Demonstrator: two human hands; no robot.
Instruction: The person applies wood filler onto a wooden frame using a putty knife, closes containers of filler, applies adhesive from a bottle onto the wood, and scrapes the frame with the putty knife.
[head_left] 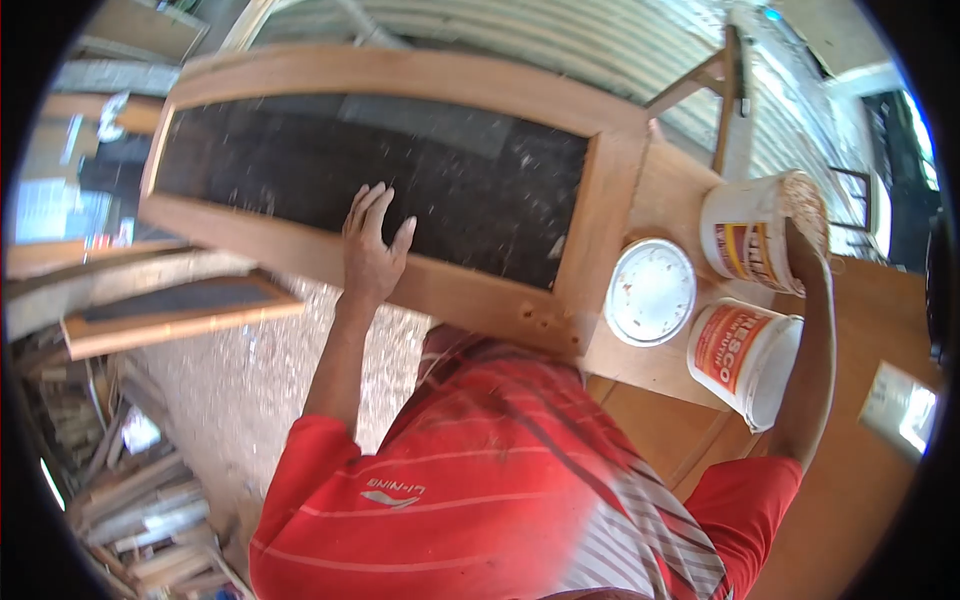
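Note:
A wooden frame with a dark panel lies across the work surface. My left hand is over its near rail, with fingers spread above the dark panel, holding nothing. At the right, my right forearm reaches up to a white bucket with a crusted rim; my right hand is hidden at or inside its opening. Below that bucket stands a second white bucket with a red label. A round white lid lies beside the two buckets, right of the frame.
A smaller framed panel is at the left, above scattered wood offcuts. Shavings cover the floor. Corrugated sheeting and a wooden post stand beyond. A brown board is at the right.

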